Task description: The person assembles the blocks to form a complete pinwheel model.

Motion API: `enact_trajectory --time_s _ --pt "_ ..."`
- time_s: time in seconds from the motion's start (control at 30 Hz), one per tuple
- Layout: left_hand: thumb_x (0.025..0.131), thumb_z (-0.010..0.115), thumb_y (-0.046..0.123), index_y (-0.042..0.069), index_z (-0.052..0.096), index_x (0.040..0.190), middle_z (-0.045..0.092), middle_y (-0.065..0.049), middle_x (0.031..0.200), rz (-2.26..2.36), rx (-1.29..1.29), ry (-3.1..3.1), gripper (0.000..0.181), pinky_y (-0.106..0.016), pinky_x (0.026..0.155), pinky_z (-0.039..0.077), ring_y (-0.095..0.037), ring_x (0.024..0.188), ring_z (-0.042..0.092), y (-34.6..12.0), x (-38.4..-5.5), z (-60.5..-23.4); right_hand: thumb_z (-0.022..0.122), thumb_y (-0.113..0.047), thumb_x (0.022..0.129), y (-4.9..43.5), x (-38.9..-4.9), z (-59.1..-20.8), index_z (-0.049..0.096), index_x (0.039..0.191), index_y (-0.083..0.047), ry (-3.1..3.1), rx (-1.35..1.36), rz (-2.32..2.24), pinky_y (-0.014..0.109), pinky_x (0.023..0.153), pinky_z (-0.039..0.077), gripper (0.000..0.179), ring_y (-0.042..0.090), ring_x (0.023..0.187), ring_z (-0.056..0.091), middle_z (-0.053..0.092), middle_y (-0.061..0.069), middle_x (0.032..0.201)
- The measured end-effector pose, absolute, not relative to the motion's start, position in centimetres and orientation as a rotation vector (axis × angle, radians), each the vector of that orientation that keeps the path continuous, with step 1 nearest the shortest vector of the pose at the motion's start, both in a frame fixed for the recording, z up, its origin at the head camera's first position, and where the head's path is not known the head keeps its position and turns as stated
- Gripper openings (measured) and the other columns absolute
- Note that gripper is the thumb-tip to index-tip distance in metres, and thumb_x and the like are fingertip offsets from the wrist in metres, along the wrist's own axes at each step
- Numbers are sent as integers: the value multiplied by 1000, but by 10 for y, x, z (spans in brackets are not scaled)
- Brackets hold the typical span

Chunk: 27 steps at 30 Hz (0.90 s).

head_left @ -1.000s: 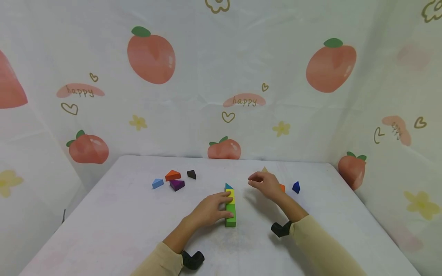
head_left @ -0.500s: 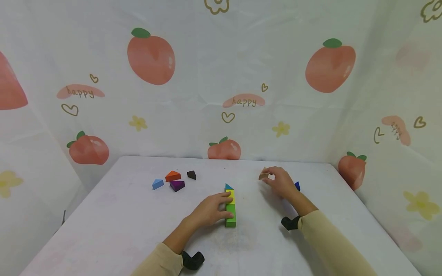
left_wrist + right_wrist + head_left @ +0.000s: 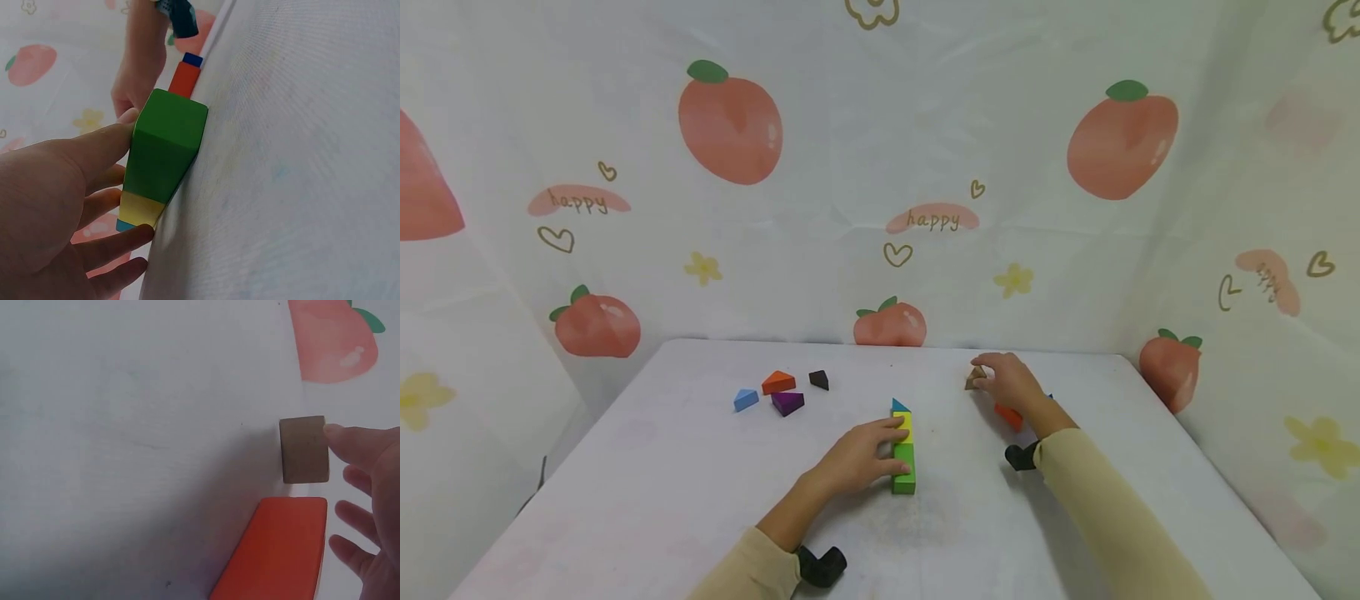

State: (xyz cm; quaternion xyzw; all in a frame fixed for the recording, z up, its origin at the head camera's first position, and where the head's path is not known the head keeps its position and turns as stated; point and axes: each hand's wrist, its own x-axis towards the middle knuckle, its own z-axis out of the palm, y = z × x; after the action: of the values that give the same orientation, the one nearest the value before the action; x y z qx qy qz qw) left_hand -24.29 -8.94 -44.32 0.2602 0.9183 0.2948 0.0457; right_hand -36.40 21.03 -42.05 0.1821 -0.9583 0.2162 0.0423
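Tan block (image 3: 972, 384), wedge-like and wood-coloured, sits near the far edge of the white tabletop (image 3: 662, 500), right of its middle; the right wrist view shows one flat rectangular face with softened corners. The right hand (image 3: 1013, 386) pinches it between thumb and index finger, covering part of it; whether the block touches the surface is hard to tell. Just nearer lies a smooth orange block (image 3: 272, 550) with a slanted side, partly hidden by that hand from above and cut off in the right wrist view. Beyond it to the right, a dark blue block (image 3: 192, 60) shows only as a sliver past the wrist in the head view.

Around the tabletop's middle, a smooth green block (image 3: 904, 483), a yellow block (image 3: 907, 436) and a teal triangle (image 3: 900, 407) form a straight row pointing to the far edge. The left hand (image 3: 852, 458) is spread and relaxed, thumb against the green, fingertips over the yellow, hiding parts of both.

Toward the far left corner lie an orange-red wedge (image 3: 778, 384), a purple wedge (image 3: 787, 404), a light blue wedge (image 3: 746, 401) and a small black block (image 3: 819, 381). Creased, peach-printed cloth (image 3: 850, 167) hangs behind.
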Motion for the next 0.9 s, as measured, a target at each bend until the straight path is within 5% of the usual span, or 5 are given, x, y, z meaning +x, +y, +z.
enact_trajectory --time_s 0.4,0.7,0.9 --pt "87 70 45 16 58 137 43 3 149 896 783 2807 59 -42 108 36 -21 138 37 -89 -244 -444 74 -5 85 210 -372 -422 69 115 -5 -2911 711 438 52 95 43 31 35 104 56 68 9 108" --pt "87 70 45 17 58 137 43 3 149 892 767 2799 59 -42 108 36 -21 138 38 -88 -245 -444 73 -9 87 207 -375 -421 71 114 -4 -2945 673 377 49 98 43 28 35 109 56 68 11 114" --pt "87 70 46 17 58 137 43 3 149 885 757 2802 59 -42 108 36 -21 138 38 -89 -245 -444 74 -10 87 205 -370 -417 73 106 -5 -2909 682 351 45 87 48 20 29 96 57 67 6 99"
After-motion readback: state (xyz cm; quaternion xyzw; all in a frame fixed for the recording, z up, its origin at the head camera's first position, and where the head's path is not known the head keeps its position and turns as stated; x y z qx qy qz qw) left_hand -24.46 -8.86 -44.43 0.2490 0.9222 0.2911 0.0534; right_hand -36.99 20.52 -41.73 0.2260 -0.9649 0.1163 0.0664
